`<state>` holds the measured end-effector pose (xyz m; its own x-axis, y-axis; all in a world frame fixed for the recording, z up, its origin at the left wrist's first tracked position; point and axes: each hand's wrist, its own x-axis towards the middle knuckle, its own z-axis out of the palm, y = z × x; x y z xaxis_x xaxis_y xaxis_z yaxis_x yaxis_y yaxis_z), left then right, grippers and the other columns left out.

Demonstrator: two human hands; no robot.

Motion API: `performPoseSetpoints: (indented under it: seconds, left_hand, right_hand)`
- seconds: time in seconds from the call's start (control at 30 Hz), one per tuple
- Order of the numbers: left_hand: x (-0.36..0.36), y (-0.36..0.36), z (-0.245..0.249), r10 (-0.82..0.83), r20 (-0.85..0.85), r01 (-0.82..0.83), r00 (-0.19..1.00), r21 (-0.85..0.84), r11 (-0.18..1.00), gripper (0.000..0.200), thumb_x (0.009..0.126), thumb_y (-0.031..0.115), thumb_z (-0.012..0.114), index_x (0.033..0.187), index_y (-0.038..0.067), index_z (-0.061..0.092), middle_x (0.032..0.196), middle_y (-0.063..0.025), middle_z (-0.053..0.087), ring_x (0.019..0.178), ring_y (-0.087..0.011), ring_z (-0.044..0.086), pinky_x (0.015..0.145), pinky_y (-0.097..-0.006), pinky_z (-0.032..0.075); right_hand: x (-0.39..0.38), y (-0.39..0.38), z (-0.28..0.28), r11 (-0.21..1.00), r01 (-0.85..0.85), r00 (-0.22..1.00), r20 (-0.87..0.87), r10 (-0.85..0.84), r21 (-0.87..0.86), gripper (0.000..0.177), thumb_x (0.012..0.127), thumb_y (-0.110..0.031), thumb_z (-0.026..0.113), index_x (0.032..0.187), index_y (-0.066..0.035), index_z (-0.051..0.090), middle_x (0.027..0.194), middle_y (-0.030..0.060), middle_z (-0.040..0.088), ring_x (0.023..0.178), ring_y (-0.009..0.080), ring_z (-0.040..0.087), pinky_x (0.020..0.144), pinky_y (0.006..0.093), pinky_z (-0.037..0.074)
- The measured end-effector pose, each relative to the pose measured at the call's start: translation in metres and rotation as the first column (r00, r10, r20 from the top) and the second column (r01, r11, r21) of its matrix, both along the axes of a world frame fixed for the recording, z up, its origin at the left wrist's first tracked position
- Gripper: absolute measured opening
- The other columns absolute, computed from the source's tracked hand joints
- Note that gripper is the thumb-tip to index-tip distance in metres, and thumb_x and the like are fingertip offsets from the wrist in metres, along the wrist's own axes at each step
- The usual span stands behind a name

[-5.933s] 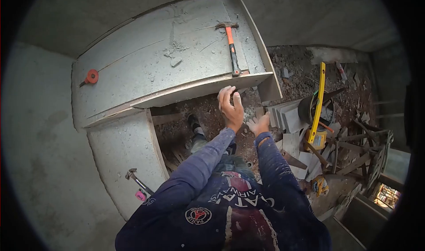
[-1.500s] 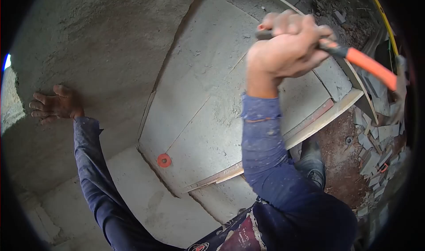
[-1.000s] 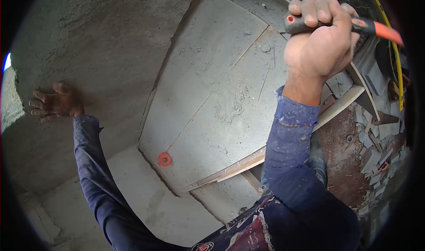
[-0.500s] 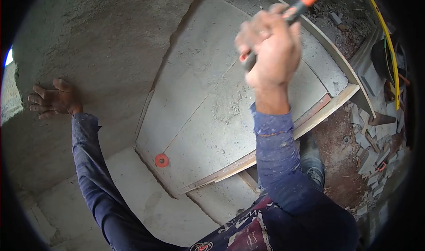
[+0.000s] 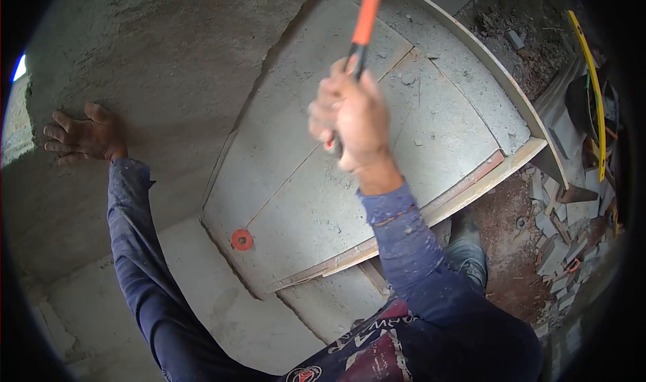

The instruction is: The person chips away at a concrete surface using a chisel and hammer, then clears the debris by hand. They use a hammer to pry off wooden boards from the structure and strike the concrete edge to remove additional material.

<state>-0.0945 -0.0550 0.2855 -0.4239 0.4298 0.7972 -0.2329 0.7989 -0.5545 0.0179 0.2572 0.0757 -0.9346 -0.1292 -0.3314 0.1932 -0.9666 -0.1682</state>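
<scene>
Gripping the hammer (image 5: 364, 22) by its dark handle end, the right hand (image 5: 354, 116) is above the grey slab (image 5: 296, 106). The left hand (image 5: 87, 136), fingers wide, rests against the left wall (image 5: 175, 59); 1 red disc (image 5: 242, 240) lies near left on the slab.

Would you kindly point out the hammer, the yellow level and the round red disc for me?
Hammer (image 5: 366, 15): head view, orange handle section.
Yellow level (image 5: 595, 89): head view, mid-length.
Round red disc (image 5: 247, 240): head view, its flat face.
</scene>
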Motion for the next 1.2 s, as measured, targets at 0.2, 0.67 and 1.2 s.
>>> performPoseSetpoints:
  seconds: [0.2,0.67,1.2]
  left_hand:
    - [0.002,0.001,-0.002,0.012,0.002,-0.013,1.0,0.012,1.0,0.07,0.085,0.047,0.046,0.143,0.013,0.026,0.147,-0.017,0.018,0.141,-0.0479,0.006,0.109,-0.0686,0.001]
    - [-0.004,0.001,-0.002,-0.034,-0.01,0.034,0.999,0.003,0.999,0.072,0.084,0.045,0.047,0.143,0.011,0.026,0.147,-0.0211,0.019,0.14,-0.0495,0.008,0.109,-0.0684,0.0]
    - [-0.006,-0.007,0.002,0.018,-0.004,-0.018,1.0,-0.009,1.0,0.073,0.083,0.048,0.05,0.141,0.01,0.03,0.146,-0.0196,0.022,0.139,-0.0498,0.007,0.108,-0.0696,0.001]
  right_hand:
    - [-0.05,0.038,-0.002,0.487,0.849,0.52,-0.165,-0.838,0.205,0.013,0.089,-0.009,0.05,0.089,-0.013,0.038,0.058,-0.0047,0.036,0.043,0.0064,0.034,0.038,0.0256,0.037]
    - [-0.025,0.036,-0.003,0.812,0.54,0.841,-0.11,-0.529,0.222,0.015,0.09,-0.014,0.049,0.081,-0.013,0.036,0.057,-0.0057,0.033,0.044,0.0034,0.033,0.036,0.022,0.033]
    - [-0.01,0.022,0.006,0.962,0.256,0.963,-0.113,-0.246,0.091,0.018,0.086,-0.011,0.053,0.08,-0.014,0.036,0.057,-0.0067,0.03,0.039,0.0051,0.03,0.032,0.0231,0.03]
